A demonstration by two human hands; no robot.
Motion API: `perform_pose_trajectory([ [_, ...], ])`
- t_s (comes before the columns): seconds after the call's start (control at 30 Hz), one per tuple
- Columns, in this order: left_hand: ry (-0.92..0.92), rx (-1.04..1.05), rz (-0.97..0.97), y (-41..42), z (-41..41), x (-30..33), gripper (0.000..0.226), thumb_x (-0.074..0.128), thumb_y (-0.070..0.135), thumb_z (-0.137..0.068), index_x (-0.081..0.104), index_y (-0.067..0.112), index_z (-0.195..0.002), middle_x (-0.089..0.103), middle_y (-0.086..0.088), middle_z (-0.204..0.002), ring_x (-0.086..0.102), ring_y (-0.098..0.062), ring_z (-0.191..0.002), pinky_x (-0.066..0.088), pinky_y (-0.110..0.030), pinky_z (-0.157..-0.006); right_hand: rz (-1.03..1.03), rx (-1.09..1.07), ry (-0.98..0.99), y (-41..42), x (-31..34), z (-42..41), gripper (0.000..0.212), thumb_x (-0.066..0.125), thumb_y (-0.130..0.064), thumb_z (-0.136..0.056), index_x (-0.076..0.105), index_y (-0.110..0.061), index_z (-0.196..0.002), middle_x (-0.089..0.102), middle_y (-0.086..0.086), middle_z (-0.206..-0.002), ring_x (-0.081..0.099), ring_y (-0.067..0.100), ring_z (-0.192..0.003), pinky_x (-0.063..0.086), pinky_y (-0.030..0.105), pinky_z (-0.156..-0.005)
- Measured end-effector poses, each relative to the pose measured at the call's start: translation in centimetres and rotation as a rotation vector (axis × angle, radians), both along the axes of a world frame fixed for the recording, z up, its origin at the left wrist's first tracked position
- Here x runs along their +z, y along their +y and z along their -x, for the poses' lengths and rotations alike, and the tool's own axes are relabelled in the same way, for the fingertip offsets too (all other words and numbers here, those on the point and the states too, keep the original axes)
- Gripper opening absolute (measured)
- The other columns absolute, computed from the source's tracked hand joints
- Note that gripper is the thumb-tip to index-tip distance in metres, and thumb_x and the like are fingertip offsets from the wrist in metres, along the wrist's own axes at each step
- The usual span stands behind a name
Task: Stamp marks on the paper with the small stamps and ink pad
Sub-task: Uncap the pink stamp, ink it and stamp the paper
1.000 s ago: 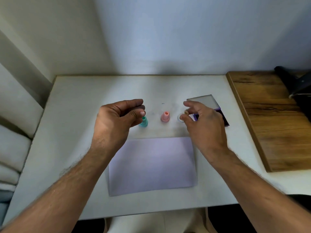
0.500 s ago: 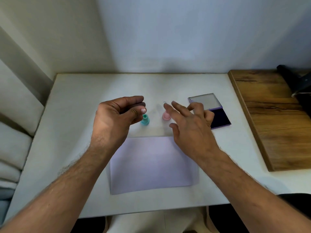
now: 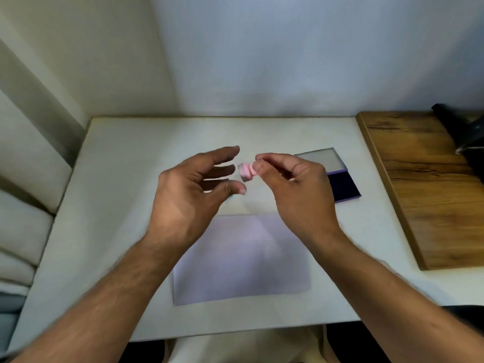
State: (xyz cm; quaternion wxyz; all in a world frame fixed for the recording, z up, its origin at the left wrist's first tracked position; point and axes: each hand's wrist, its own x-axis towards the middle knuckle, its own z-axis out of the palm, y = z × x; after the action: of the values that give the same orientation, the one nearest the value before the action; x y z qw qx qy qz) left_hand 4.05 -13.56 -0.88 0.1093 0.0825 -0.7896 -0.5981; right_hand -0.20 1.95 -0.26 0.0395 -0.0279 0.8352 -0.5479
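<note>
My right hand (image 3: 293,189) pinches a small pink stamp (image 3: 246,172) above the table, its base turned to the left. My left hand (image 3: 193,189) hovers just left of the stamp with fingers spread and nothing in it. A sliver of the teal stamp (image 3: 231,197) shows under my left thumb; the rest is hidden. The white stamp is out of sight behind my hands. A pale lilac sheet of paper (image 3: 243,260) lies flat on the white table (image 3: 117,158) below both hands. The open ink pad (image 3: 343,188), dark blue with its lid folded back, sits right of my right hand.
A wooden board (image 3: 429,189) covers the table's right side, with a dark object (image 3: 461,132) at its far end. Walls close in behind and to the left. A pale cushioned seat (image 3: 21,226) stands left of the table.
My right hand moved left from the ink pad side, took hold of the pink stamp and lifted it off the table. My left hand opened its fingers and covered the teal stamp.
</note>
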Motion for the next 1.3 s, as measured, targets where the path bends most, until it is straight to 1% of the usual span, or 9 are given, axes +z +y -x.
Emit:
perform_pose_trajectory([
  [0.07, 0.076, -0.047, 0.093, 0.2, -0.2, -0.1, 0.048, 0.082, 0.016, -0.073, 0.068, 0.029, -0.118, 0.07, 0.014, -0.113, 0.071, -0.001, -0.098, 0.056, -0.019, -0.084, 0.142, -0.027, -0.127, -0.2, 0.5, -0.1, 0.012, 0.068, -0.038, -0.087, 0.076, -0.032, -0.081, 0.074, -0.02, -0.075, 0.066, -0.007, -0.075, 0.049, 0.01, -0.069],
  [0.2, 0.157, -0.04, 0.225, 0.0, -0.2, -0.2, 0.043, 0.082, 0.019, -0.074, 0.07, 0.026, -0.115, 0.071, 0.015, -0.105, 0.072, -0.003, -0.091, 0.053, -0.017, -0.086, 0.197, -0.084, -0.294, -0.4, 0.0, 0.1, 0.03, 0.066, -0.052, -0.083, 0.079, -0.025, -0.079, 0.075, -0.006, -0.071, 0.056, -0.001, -0.054, 0.043, 0.029, -0.07],
  [0.37, 0.148, -0.006, 0.184, 0.0, -0.2, -0.1, 0.038, 0.082, 0.013, -0.075, 0.071, 0.029, -0.107, 0.073, 0.015, -0.098, 0.073, -0.001, -0.086, 0.054, -0.016, -0.083, 0.342, -0.093, -0.415, -0.8, 0.1, 0.1, 0.032, 0.069, -0.045, -0.084, 0.077, -0.019, -0.068, 0.07, 0.001, -0.061, 0.044, 0.015, -0.056, 0.04, 0.031, -0.059],
  [0.57, 0.028, 0.032, -0.044, -0.1, -0.1, -0.2, 0.036, 0.084, 0.008, -0.07, 0.075, 0.028, -0.098, 0.078, 0.011, -0.089, 0.075, -0.006, -0.083, 0.056, -0.017, -0.08, 0.477, -0.055, -0.445, -0.7, 0.0, 0.1, 0.02, 0.072, -0.03, -0.086, 0.078, -0.013, -0.077, 0.069, 0.004, -0.063, 0.045, 0.013, -0.054, 0.042, 0.029, -0.059],
  [0.73, -0.014, 0.01, -0.087, -0.4, 0.0, 0.2, 0.036, 0.084, 0.005, -0.069, 0.075, 0.027, -0.095, 0.077, 0.014, -0.091, 0.074, -0.005, -0.082, 0.054, -0.013, -0.076, 0.483, -0.026, -0.429, -0.8, -0.1, 0.2, 0.015, 0.07, -0.022, -0.088, 0.079, -0.013, -0.079, 0.07, 0.004, -0.065, 0.048, 0.013, -0.057, 0.045, 0.03, -0.062],
  [0.9, -0.054, 0.041, -0.109, -1.3, 0.4, 0.4, 0.036, 0.084, 0.018, -0.064, 0.076, 0.028, -0.097, 0.077, 0.001, -0.091, 0.075, -0.013, -0.084, 0.059, -0.028, -0.084, 0.495, -0.051, -0.427, -0.4, -0.1, 0.3, 0.009, 0.069, -0.019, -0.088, 0.078, -0.016, -0.089, 0.076, 0.006, -0.078, 0.055, 0.012, -0.064, 0.051, 0.028, -0.067],
  [1.0, -0.103, 0.069, -0.054, -2.4, 0.8, 0.0, 0.04, 0.082, 0.015, -0.074, 0.073, 0.035, -0.108, 0.075, 0.002, -0.095, 0.074, -0.014, -0.086, 0.057, -0.027, -0.085, 0.545, -0.085, -0.449, -0.3, -0.2, 0.5, 0.011, 0.07, -0.016, -0.087, 0.076, -0.013, -0.095, 0.077, 0.008, -0.083, 0.058, 0.012, -0.063, 0.053, 0.025, -0.066],
  [1.1, -0.178, 0.169, 0.012, -3.1, 1.1, -0.5, 0.028, 0.079, 0.017, -0.079, 0.075, 0.034, -0.101, 0.075, 0.011, -0.094, 0.073, -0.006, -0.086, 0.056, -0.024, -0.084, 0.567, -0.111, -0.453, -0.3, -0.3, 0.6, 0.012, 0.075, -0.01, -0.082, 0.075, -0.012, -0.094, 0.077, 0.011, -0.086, 0.059, 0.015, -0.063, 0.055, 0.026, -0.067],
  [1.3, -0.33, 0.19, 0.335, -4.0, 1.1, -2.0, 0.014, 0.073, 0.028, -0.082, 0.07, 0.028, -0.095, 0.073, 0.015, -0.085, 0.068, 0.001, -0.078, 0.046, -0.009, -0.067, 0.663, -0.101, -0.467, -0.3, -0.3, 0.5, 0.017, 0.07, 0.005, -0.082, 0.072, -0.008, -0.092, 0.074, 0.01, -0.078, 0.064, 0.019, -0.063, 0.059, 0.028, -0.069],
])
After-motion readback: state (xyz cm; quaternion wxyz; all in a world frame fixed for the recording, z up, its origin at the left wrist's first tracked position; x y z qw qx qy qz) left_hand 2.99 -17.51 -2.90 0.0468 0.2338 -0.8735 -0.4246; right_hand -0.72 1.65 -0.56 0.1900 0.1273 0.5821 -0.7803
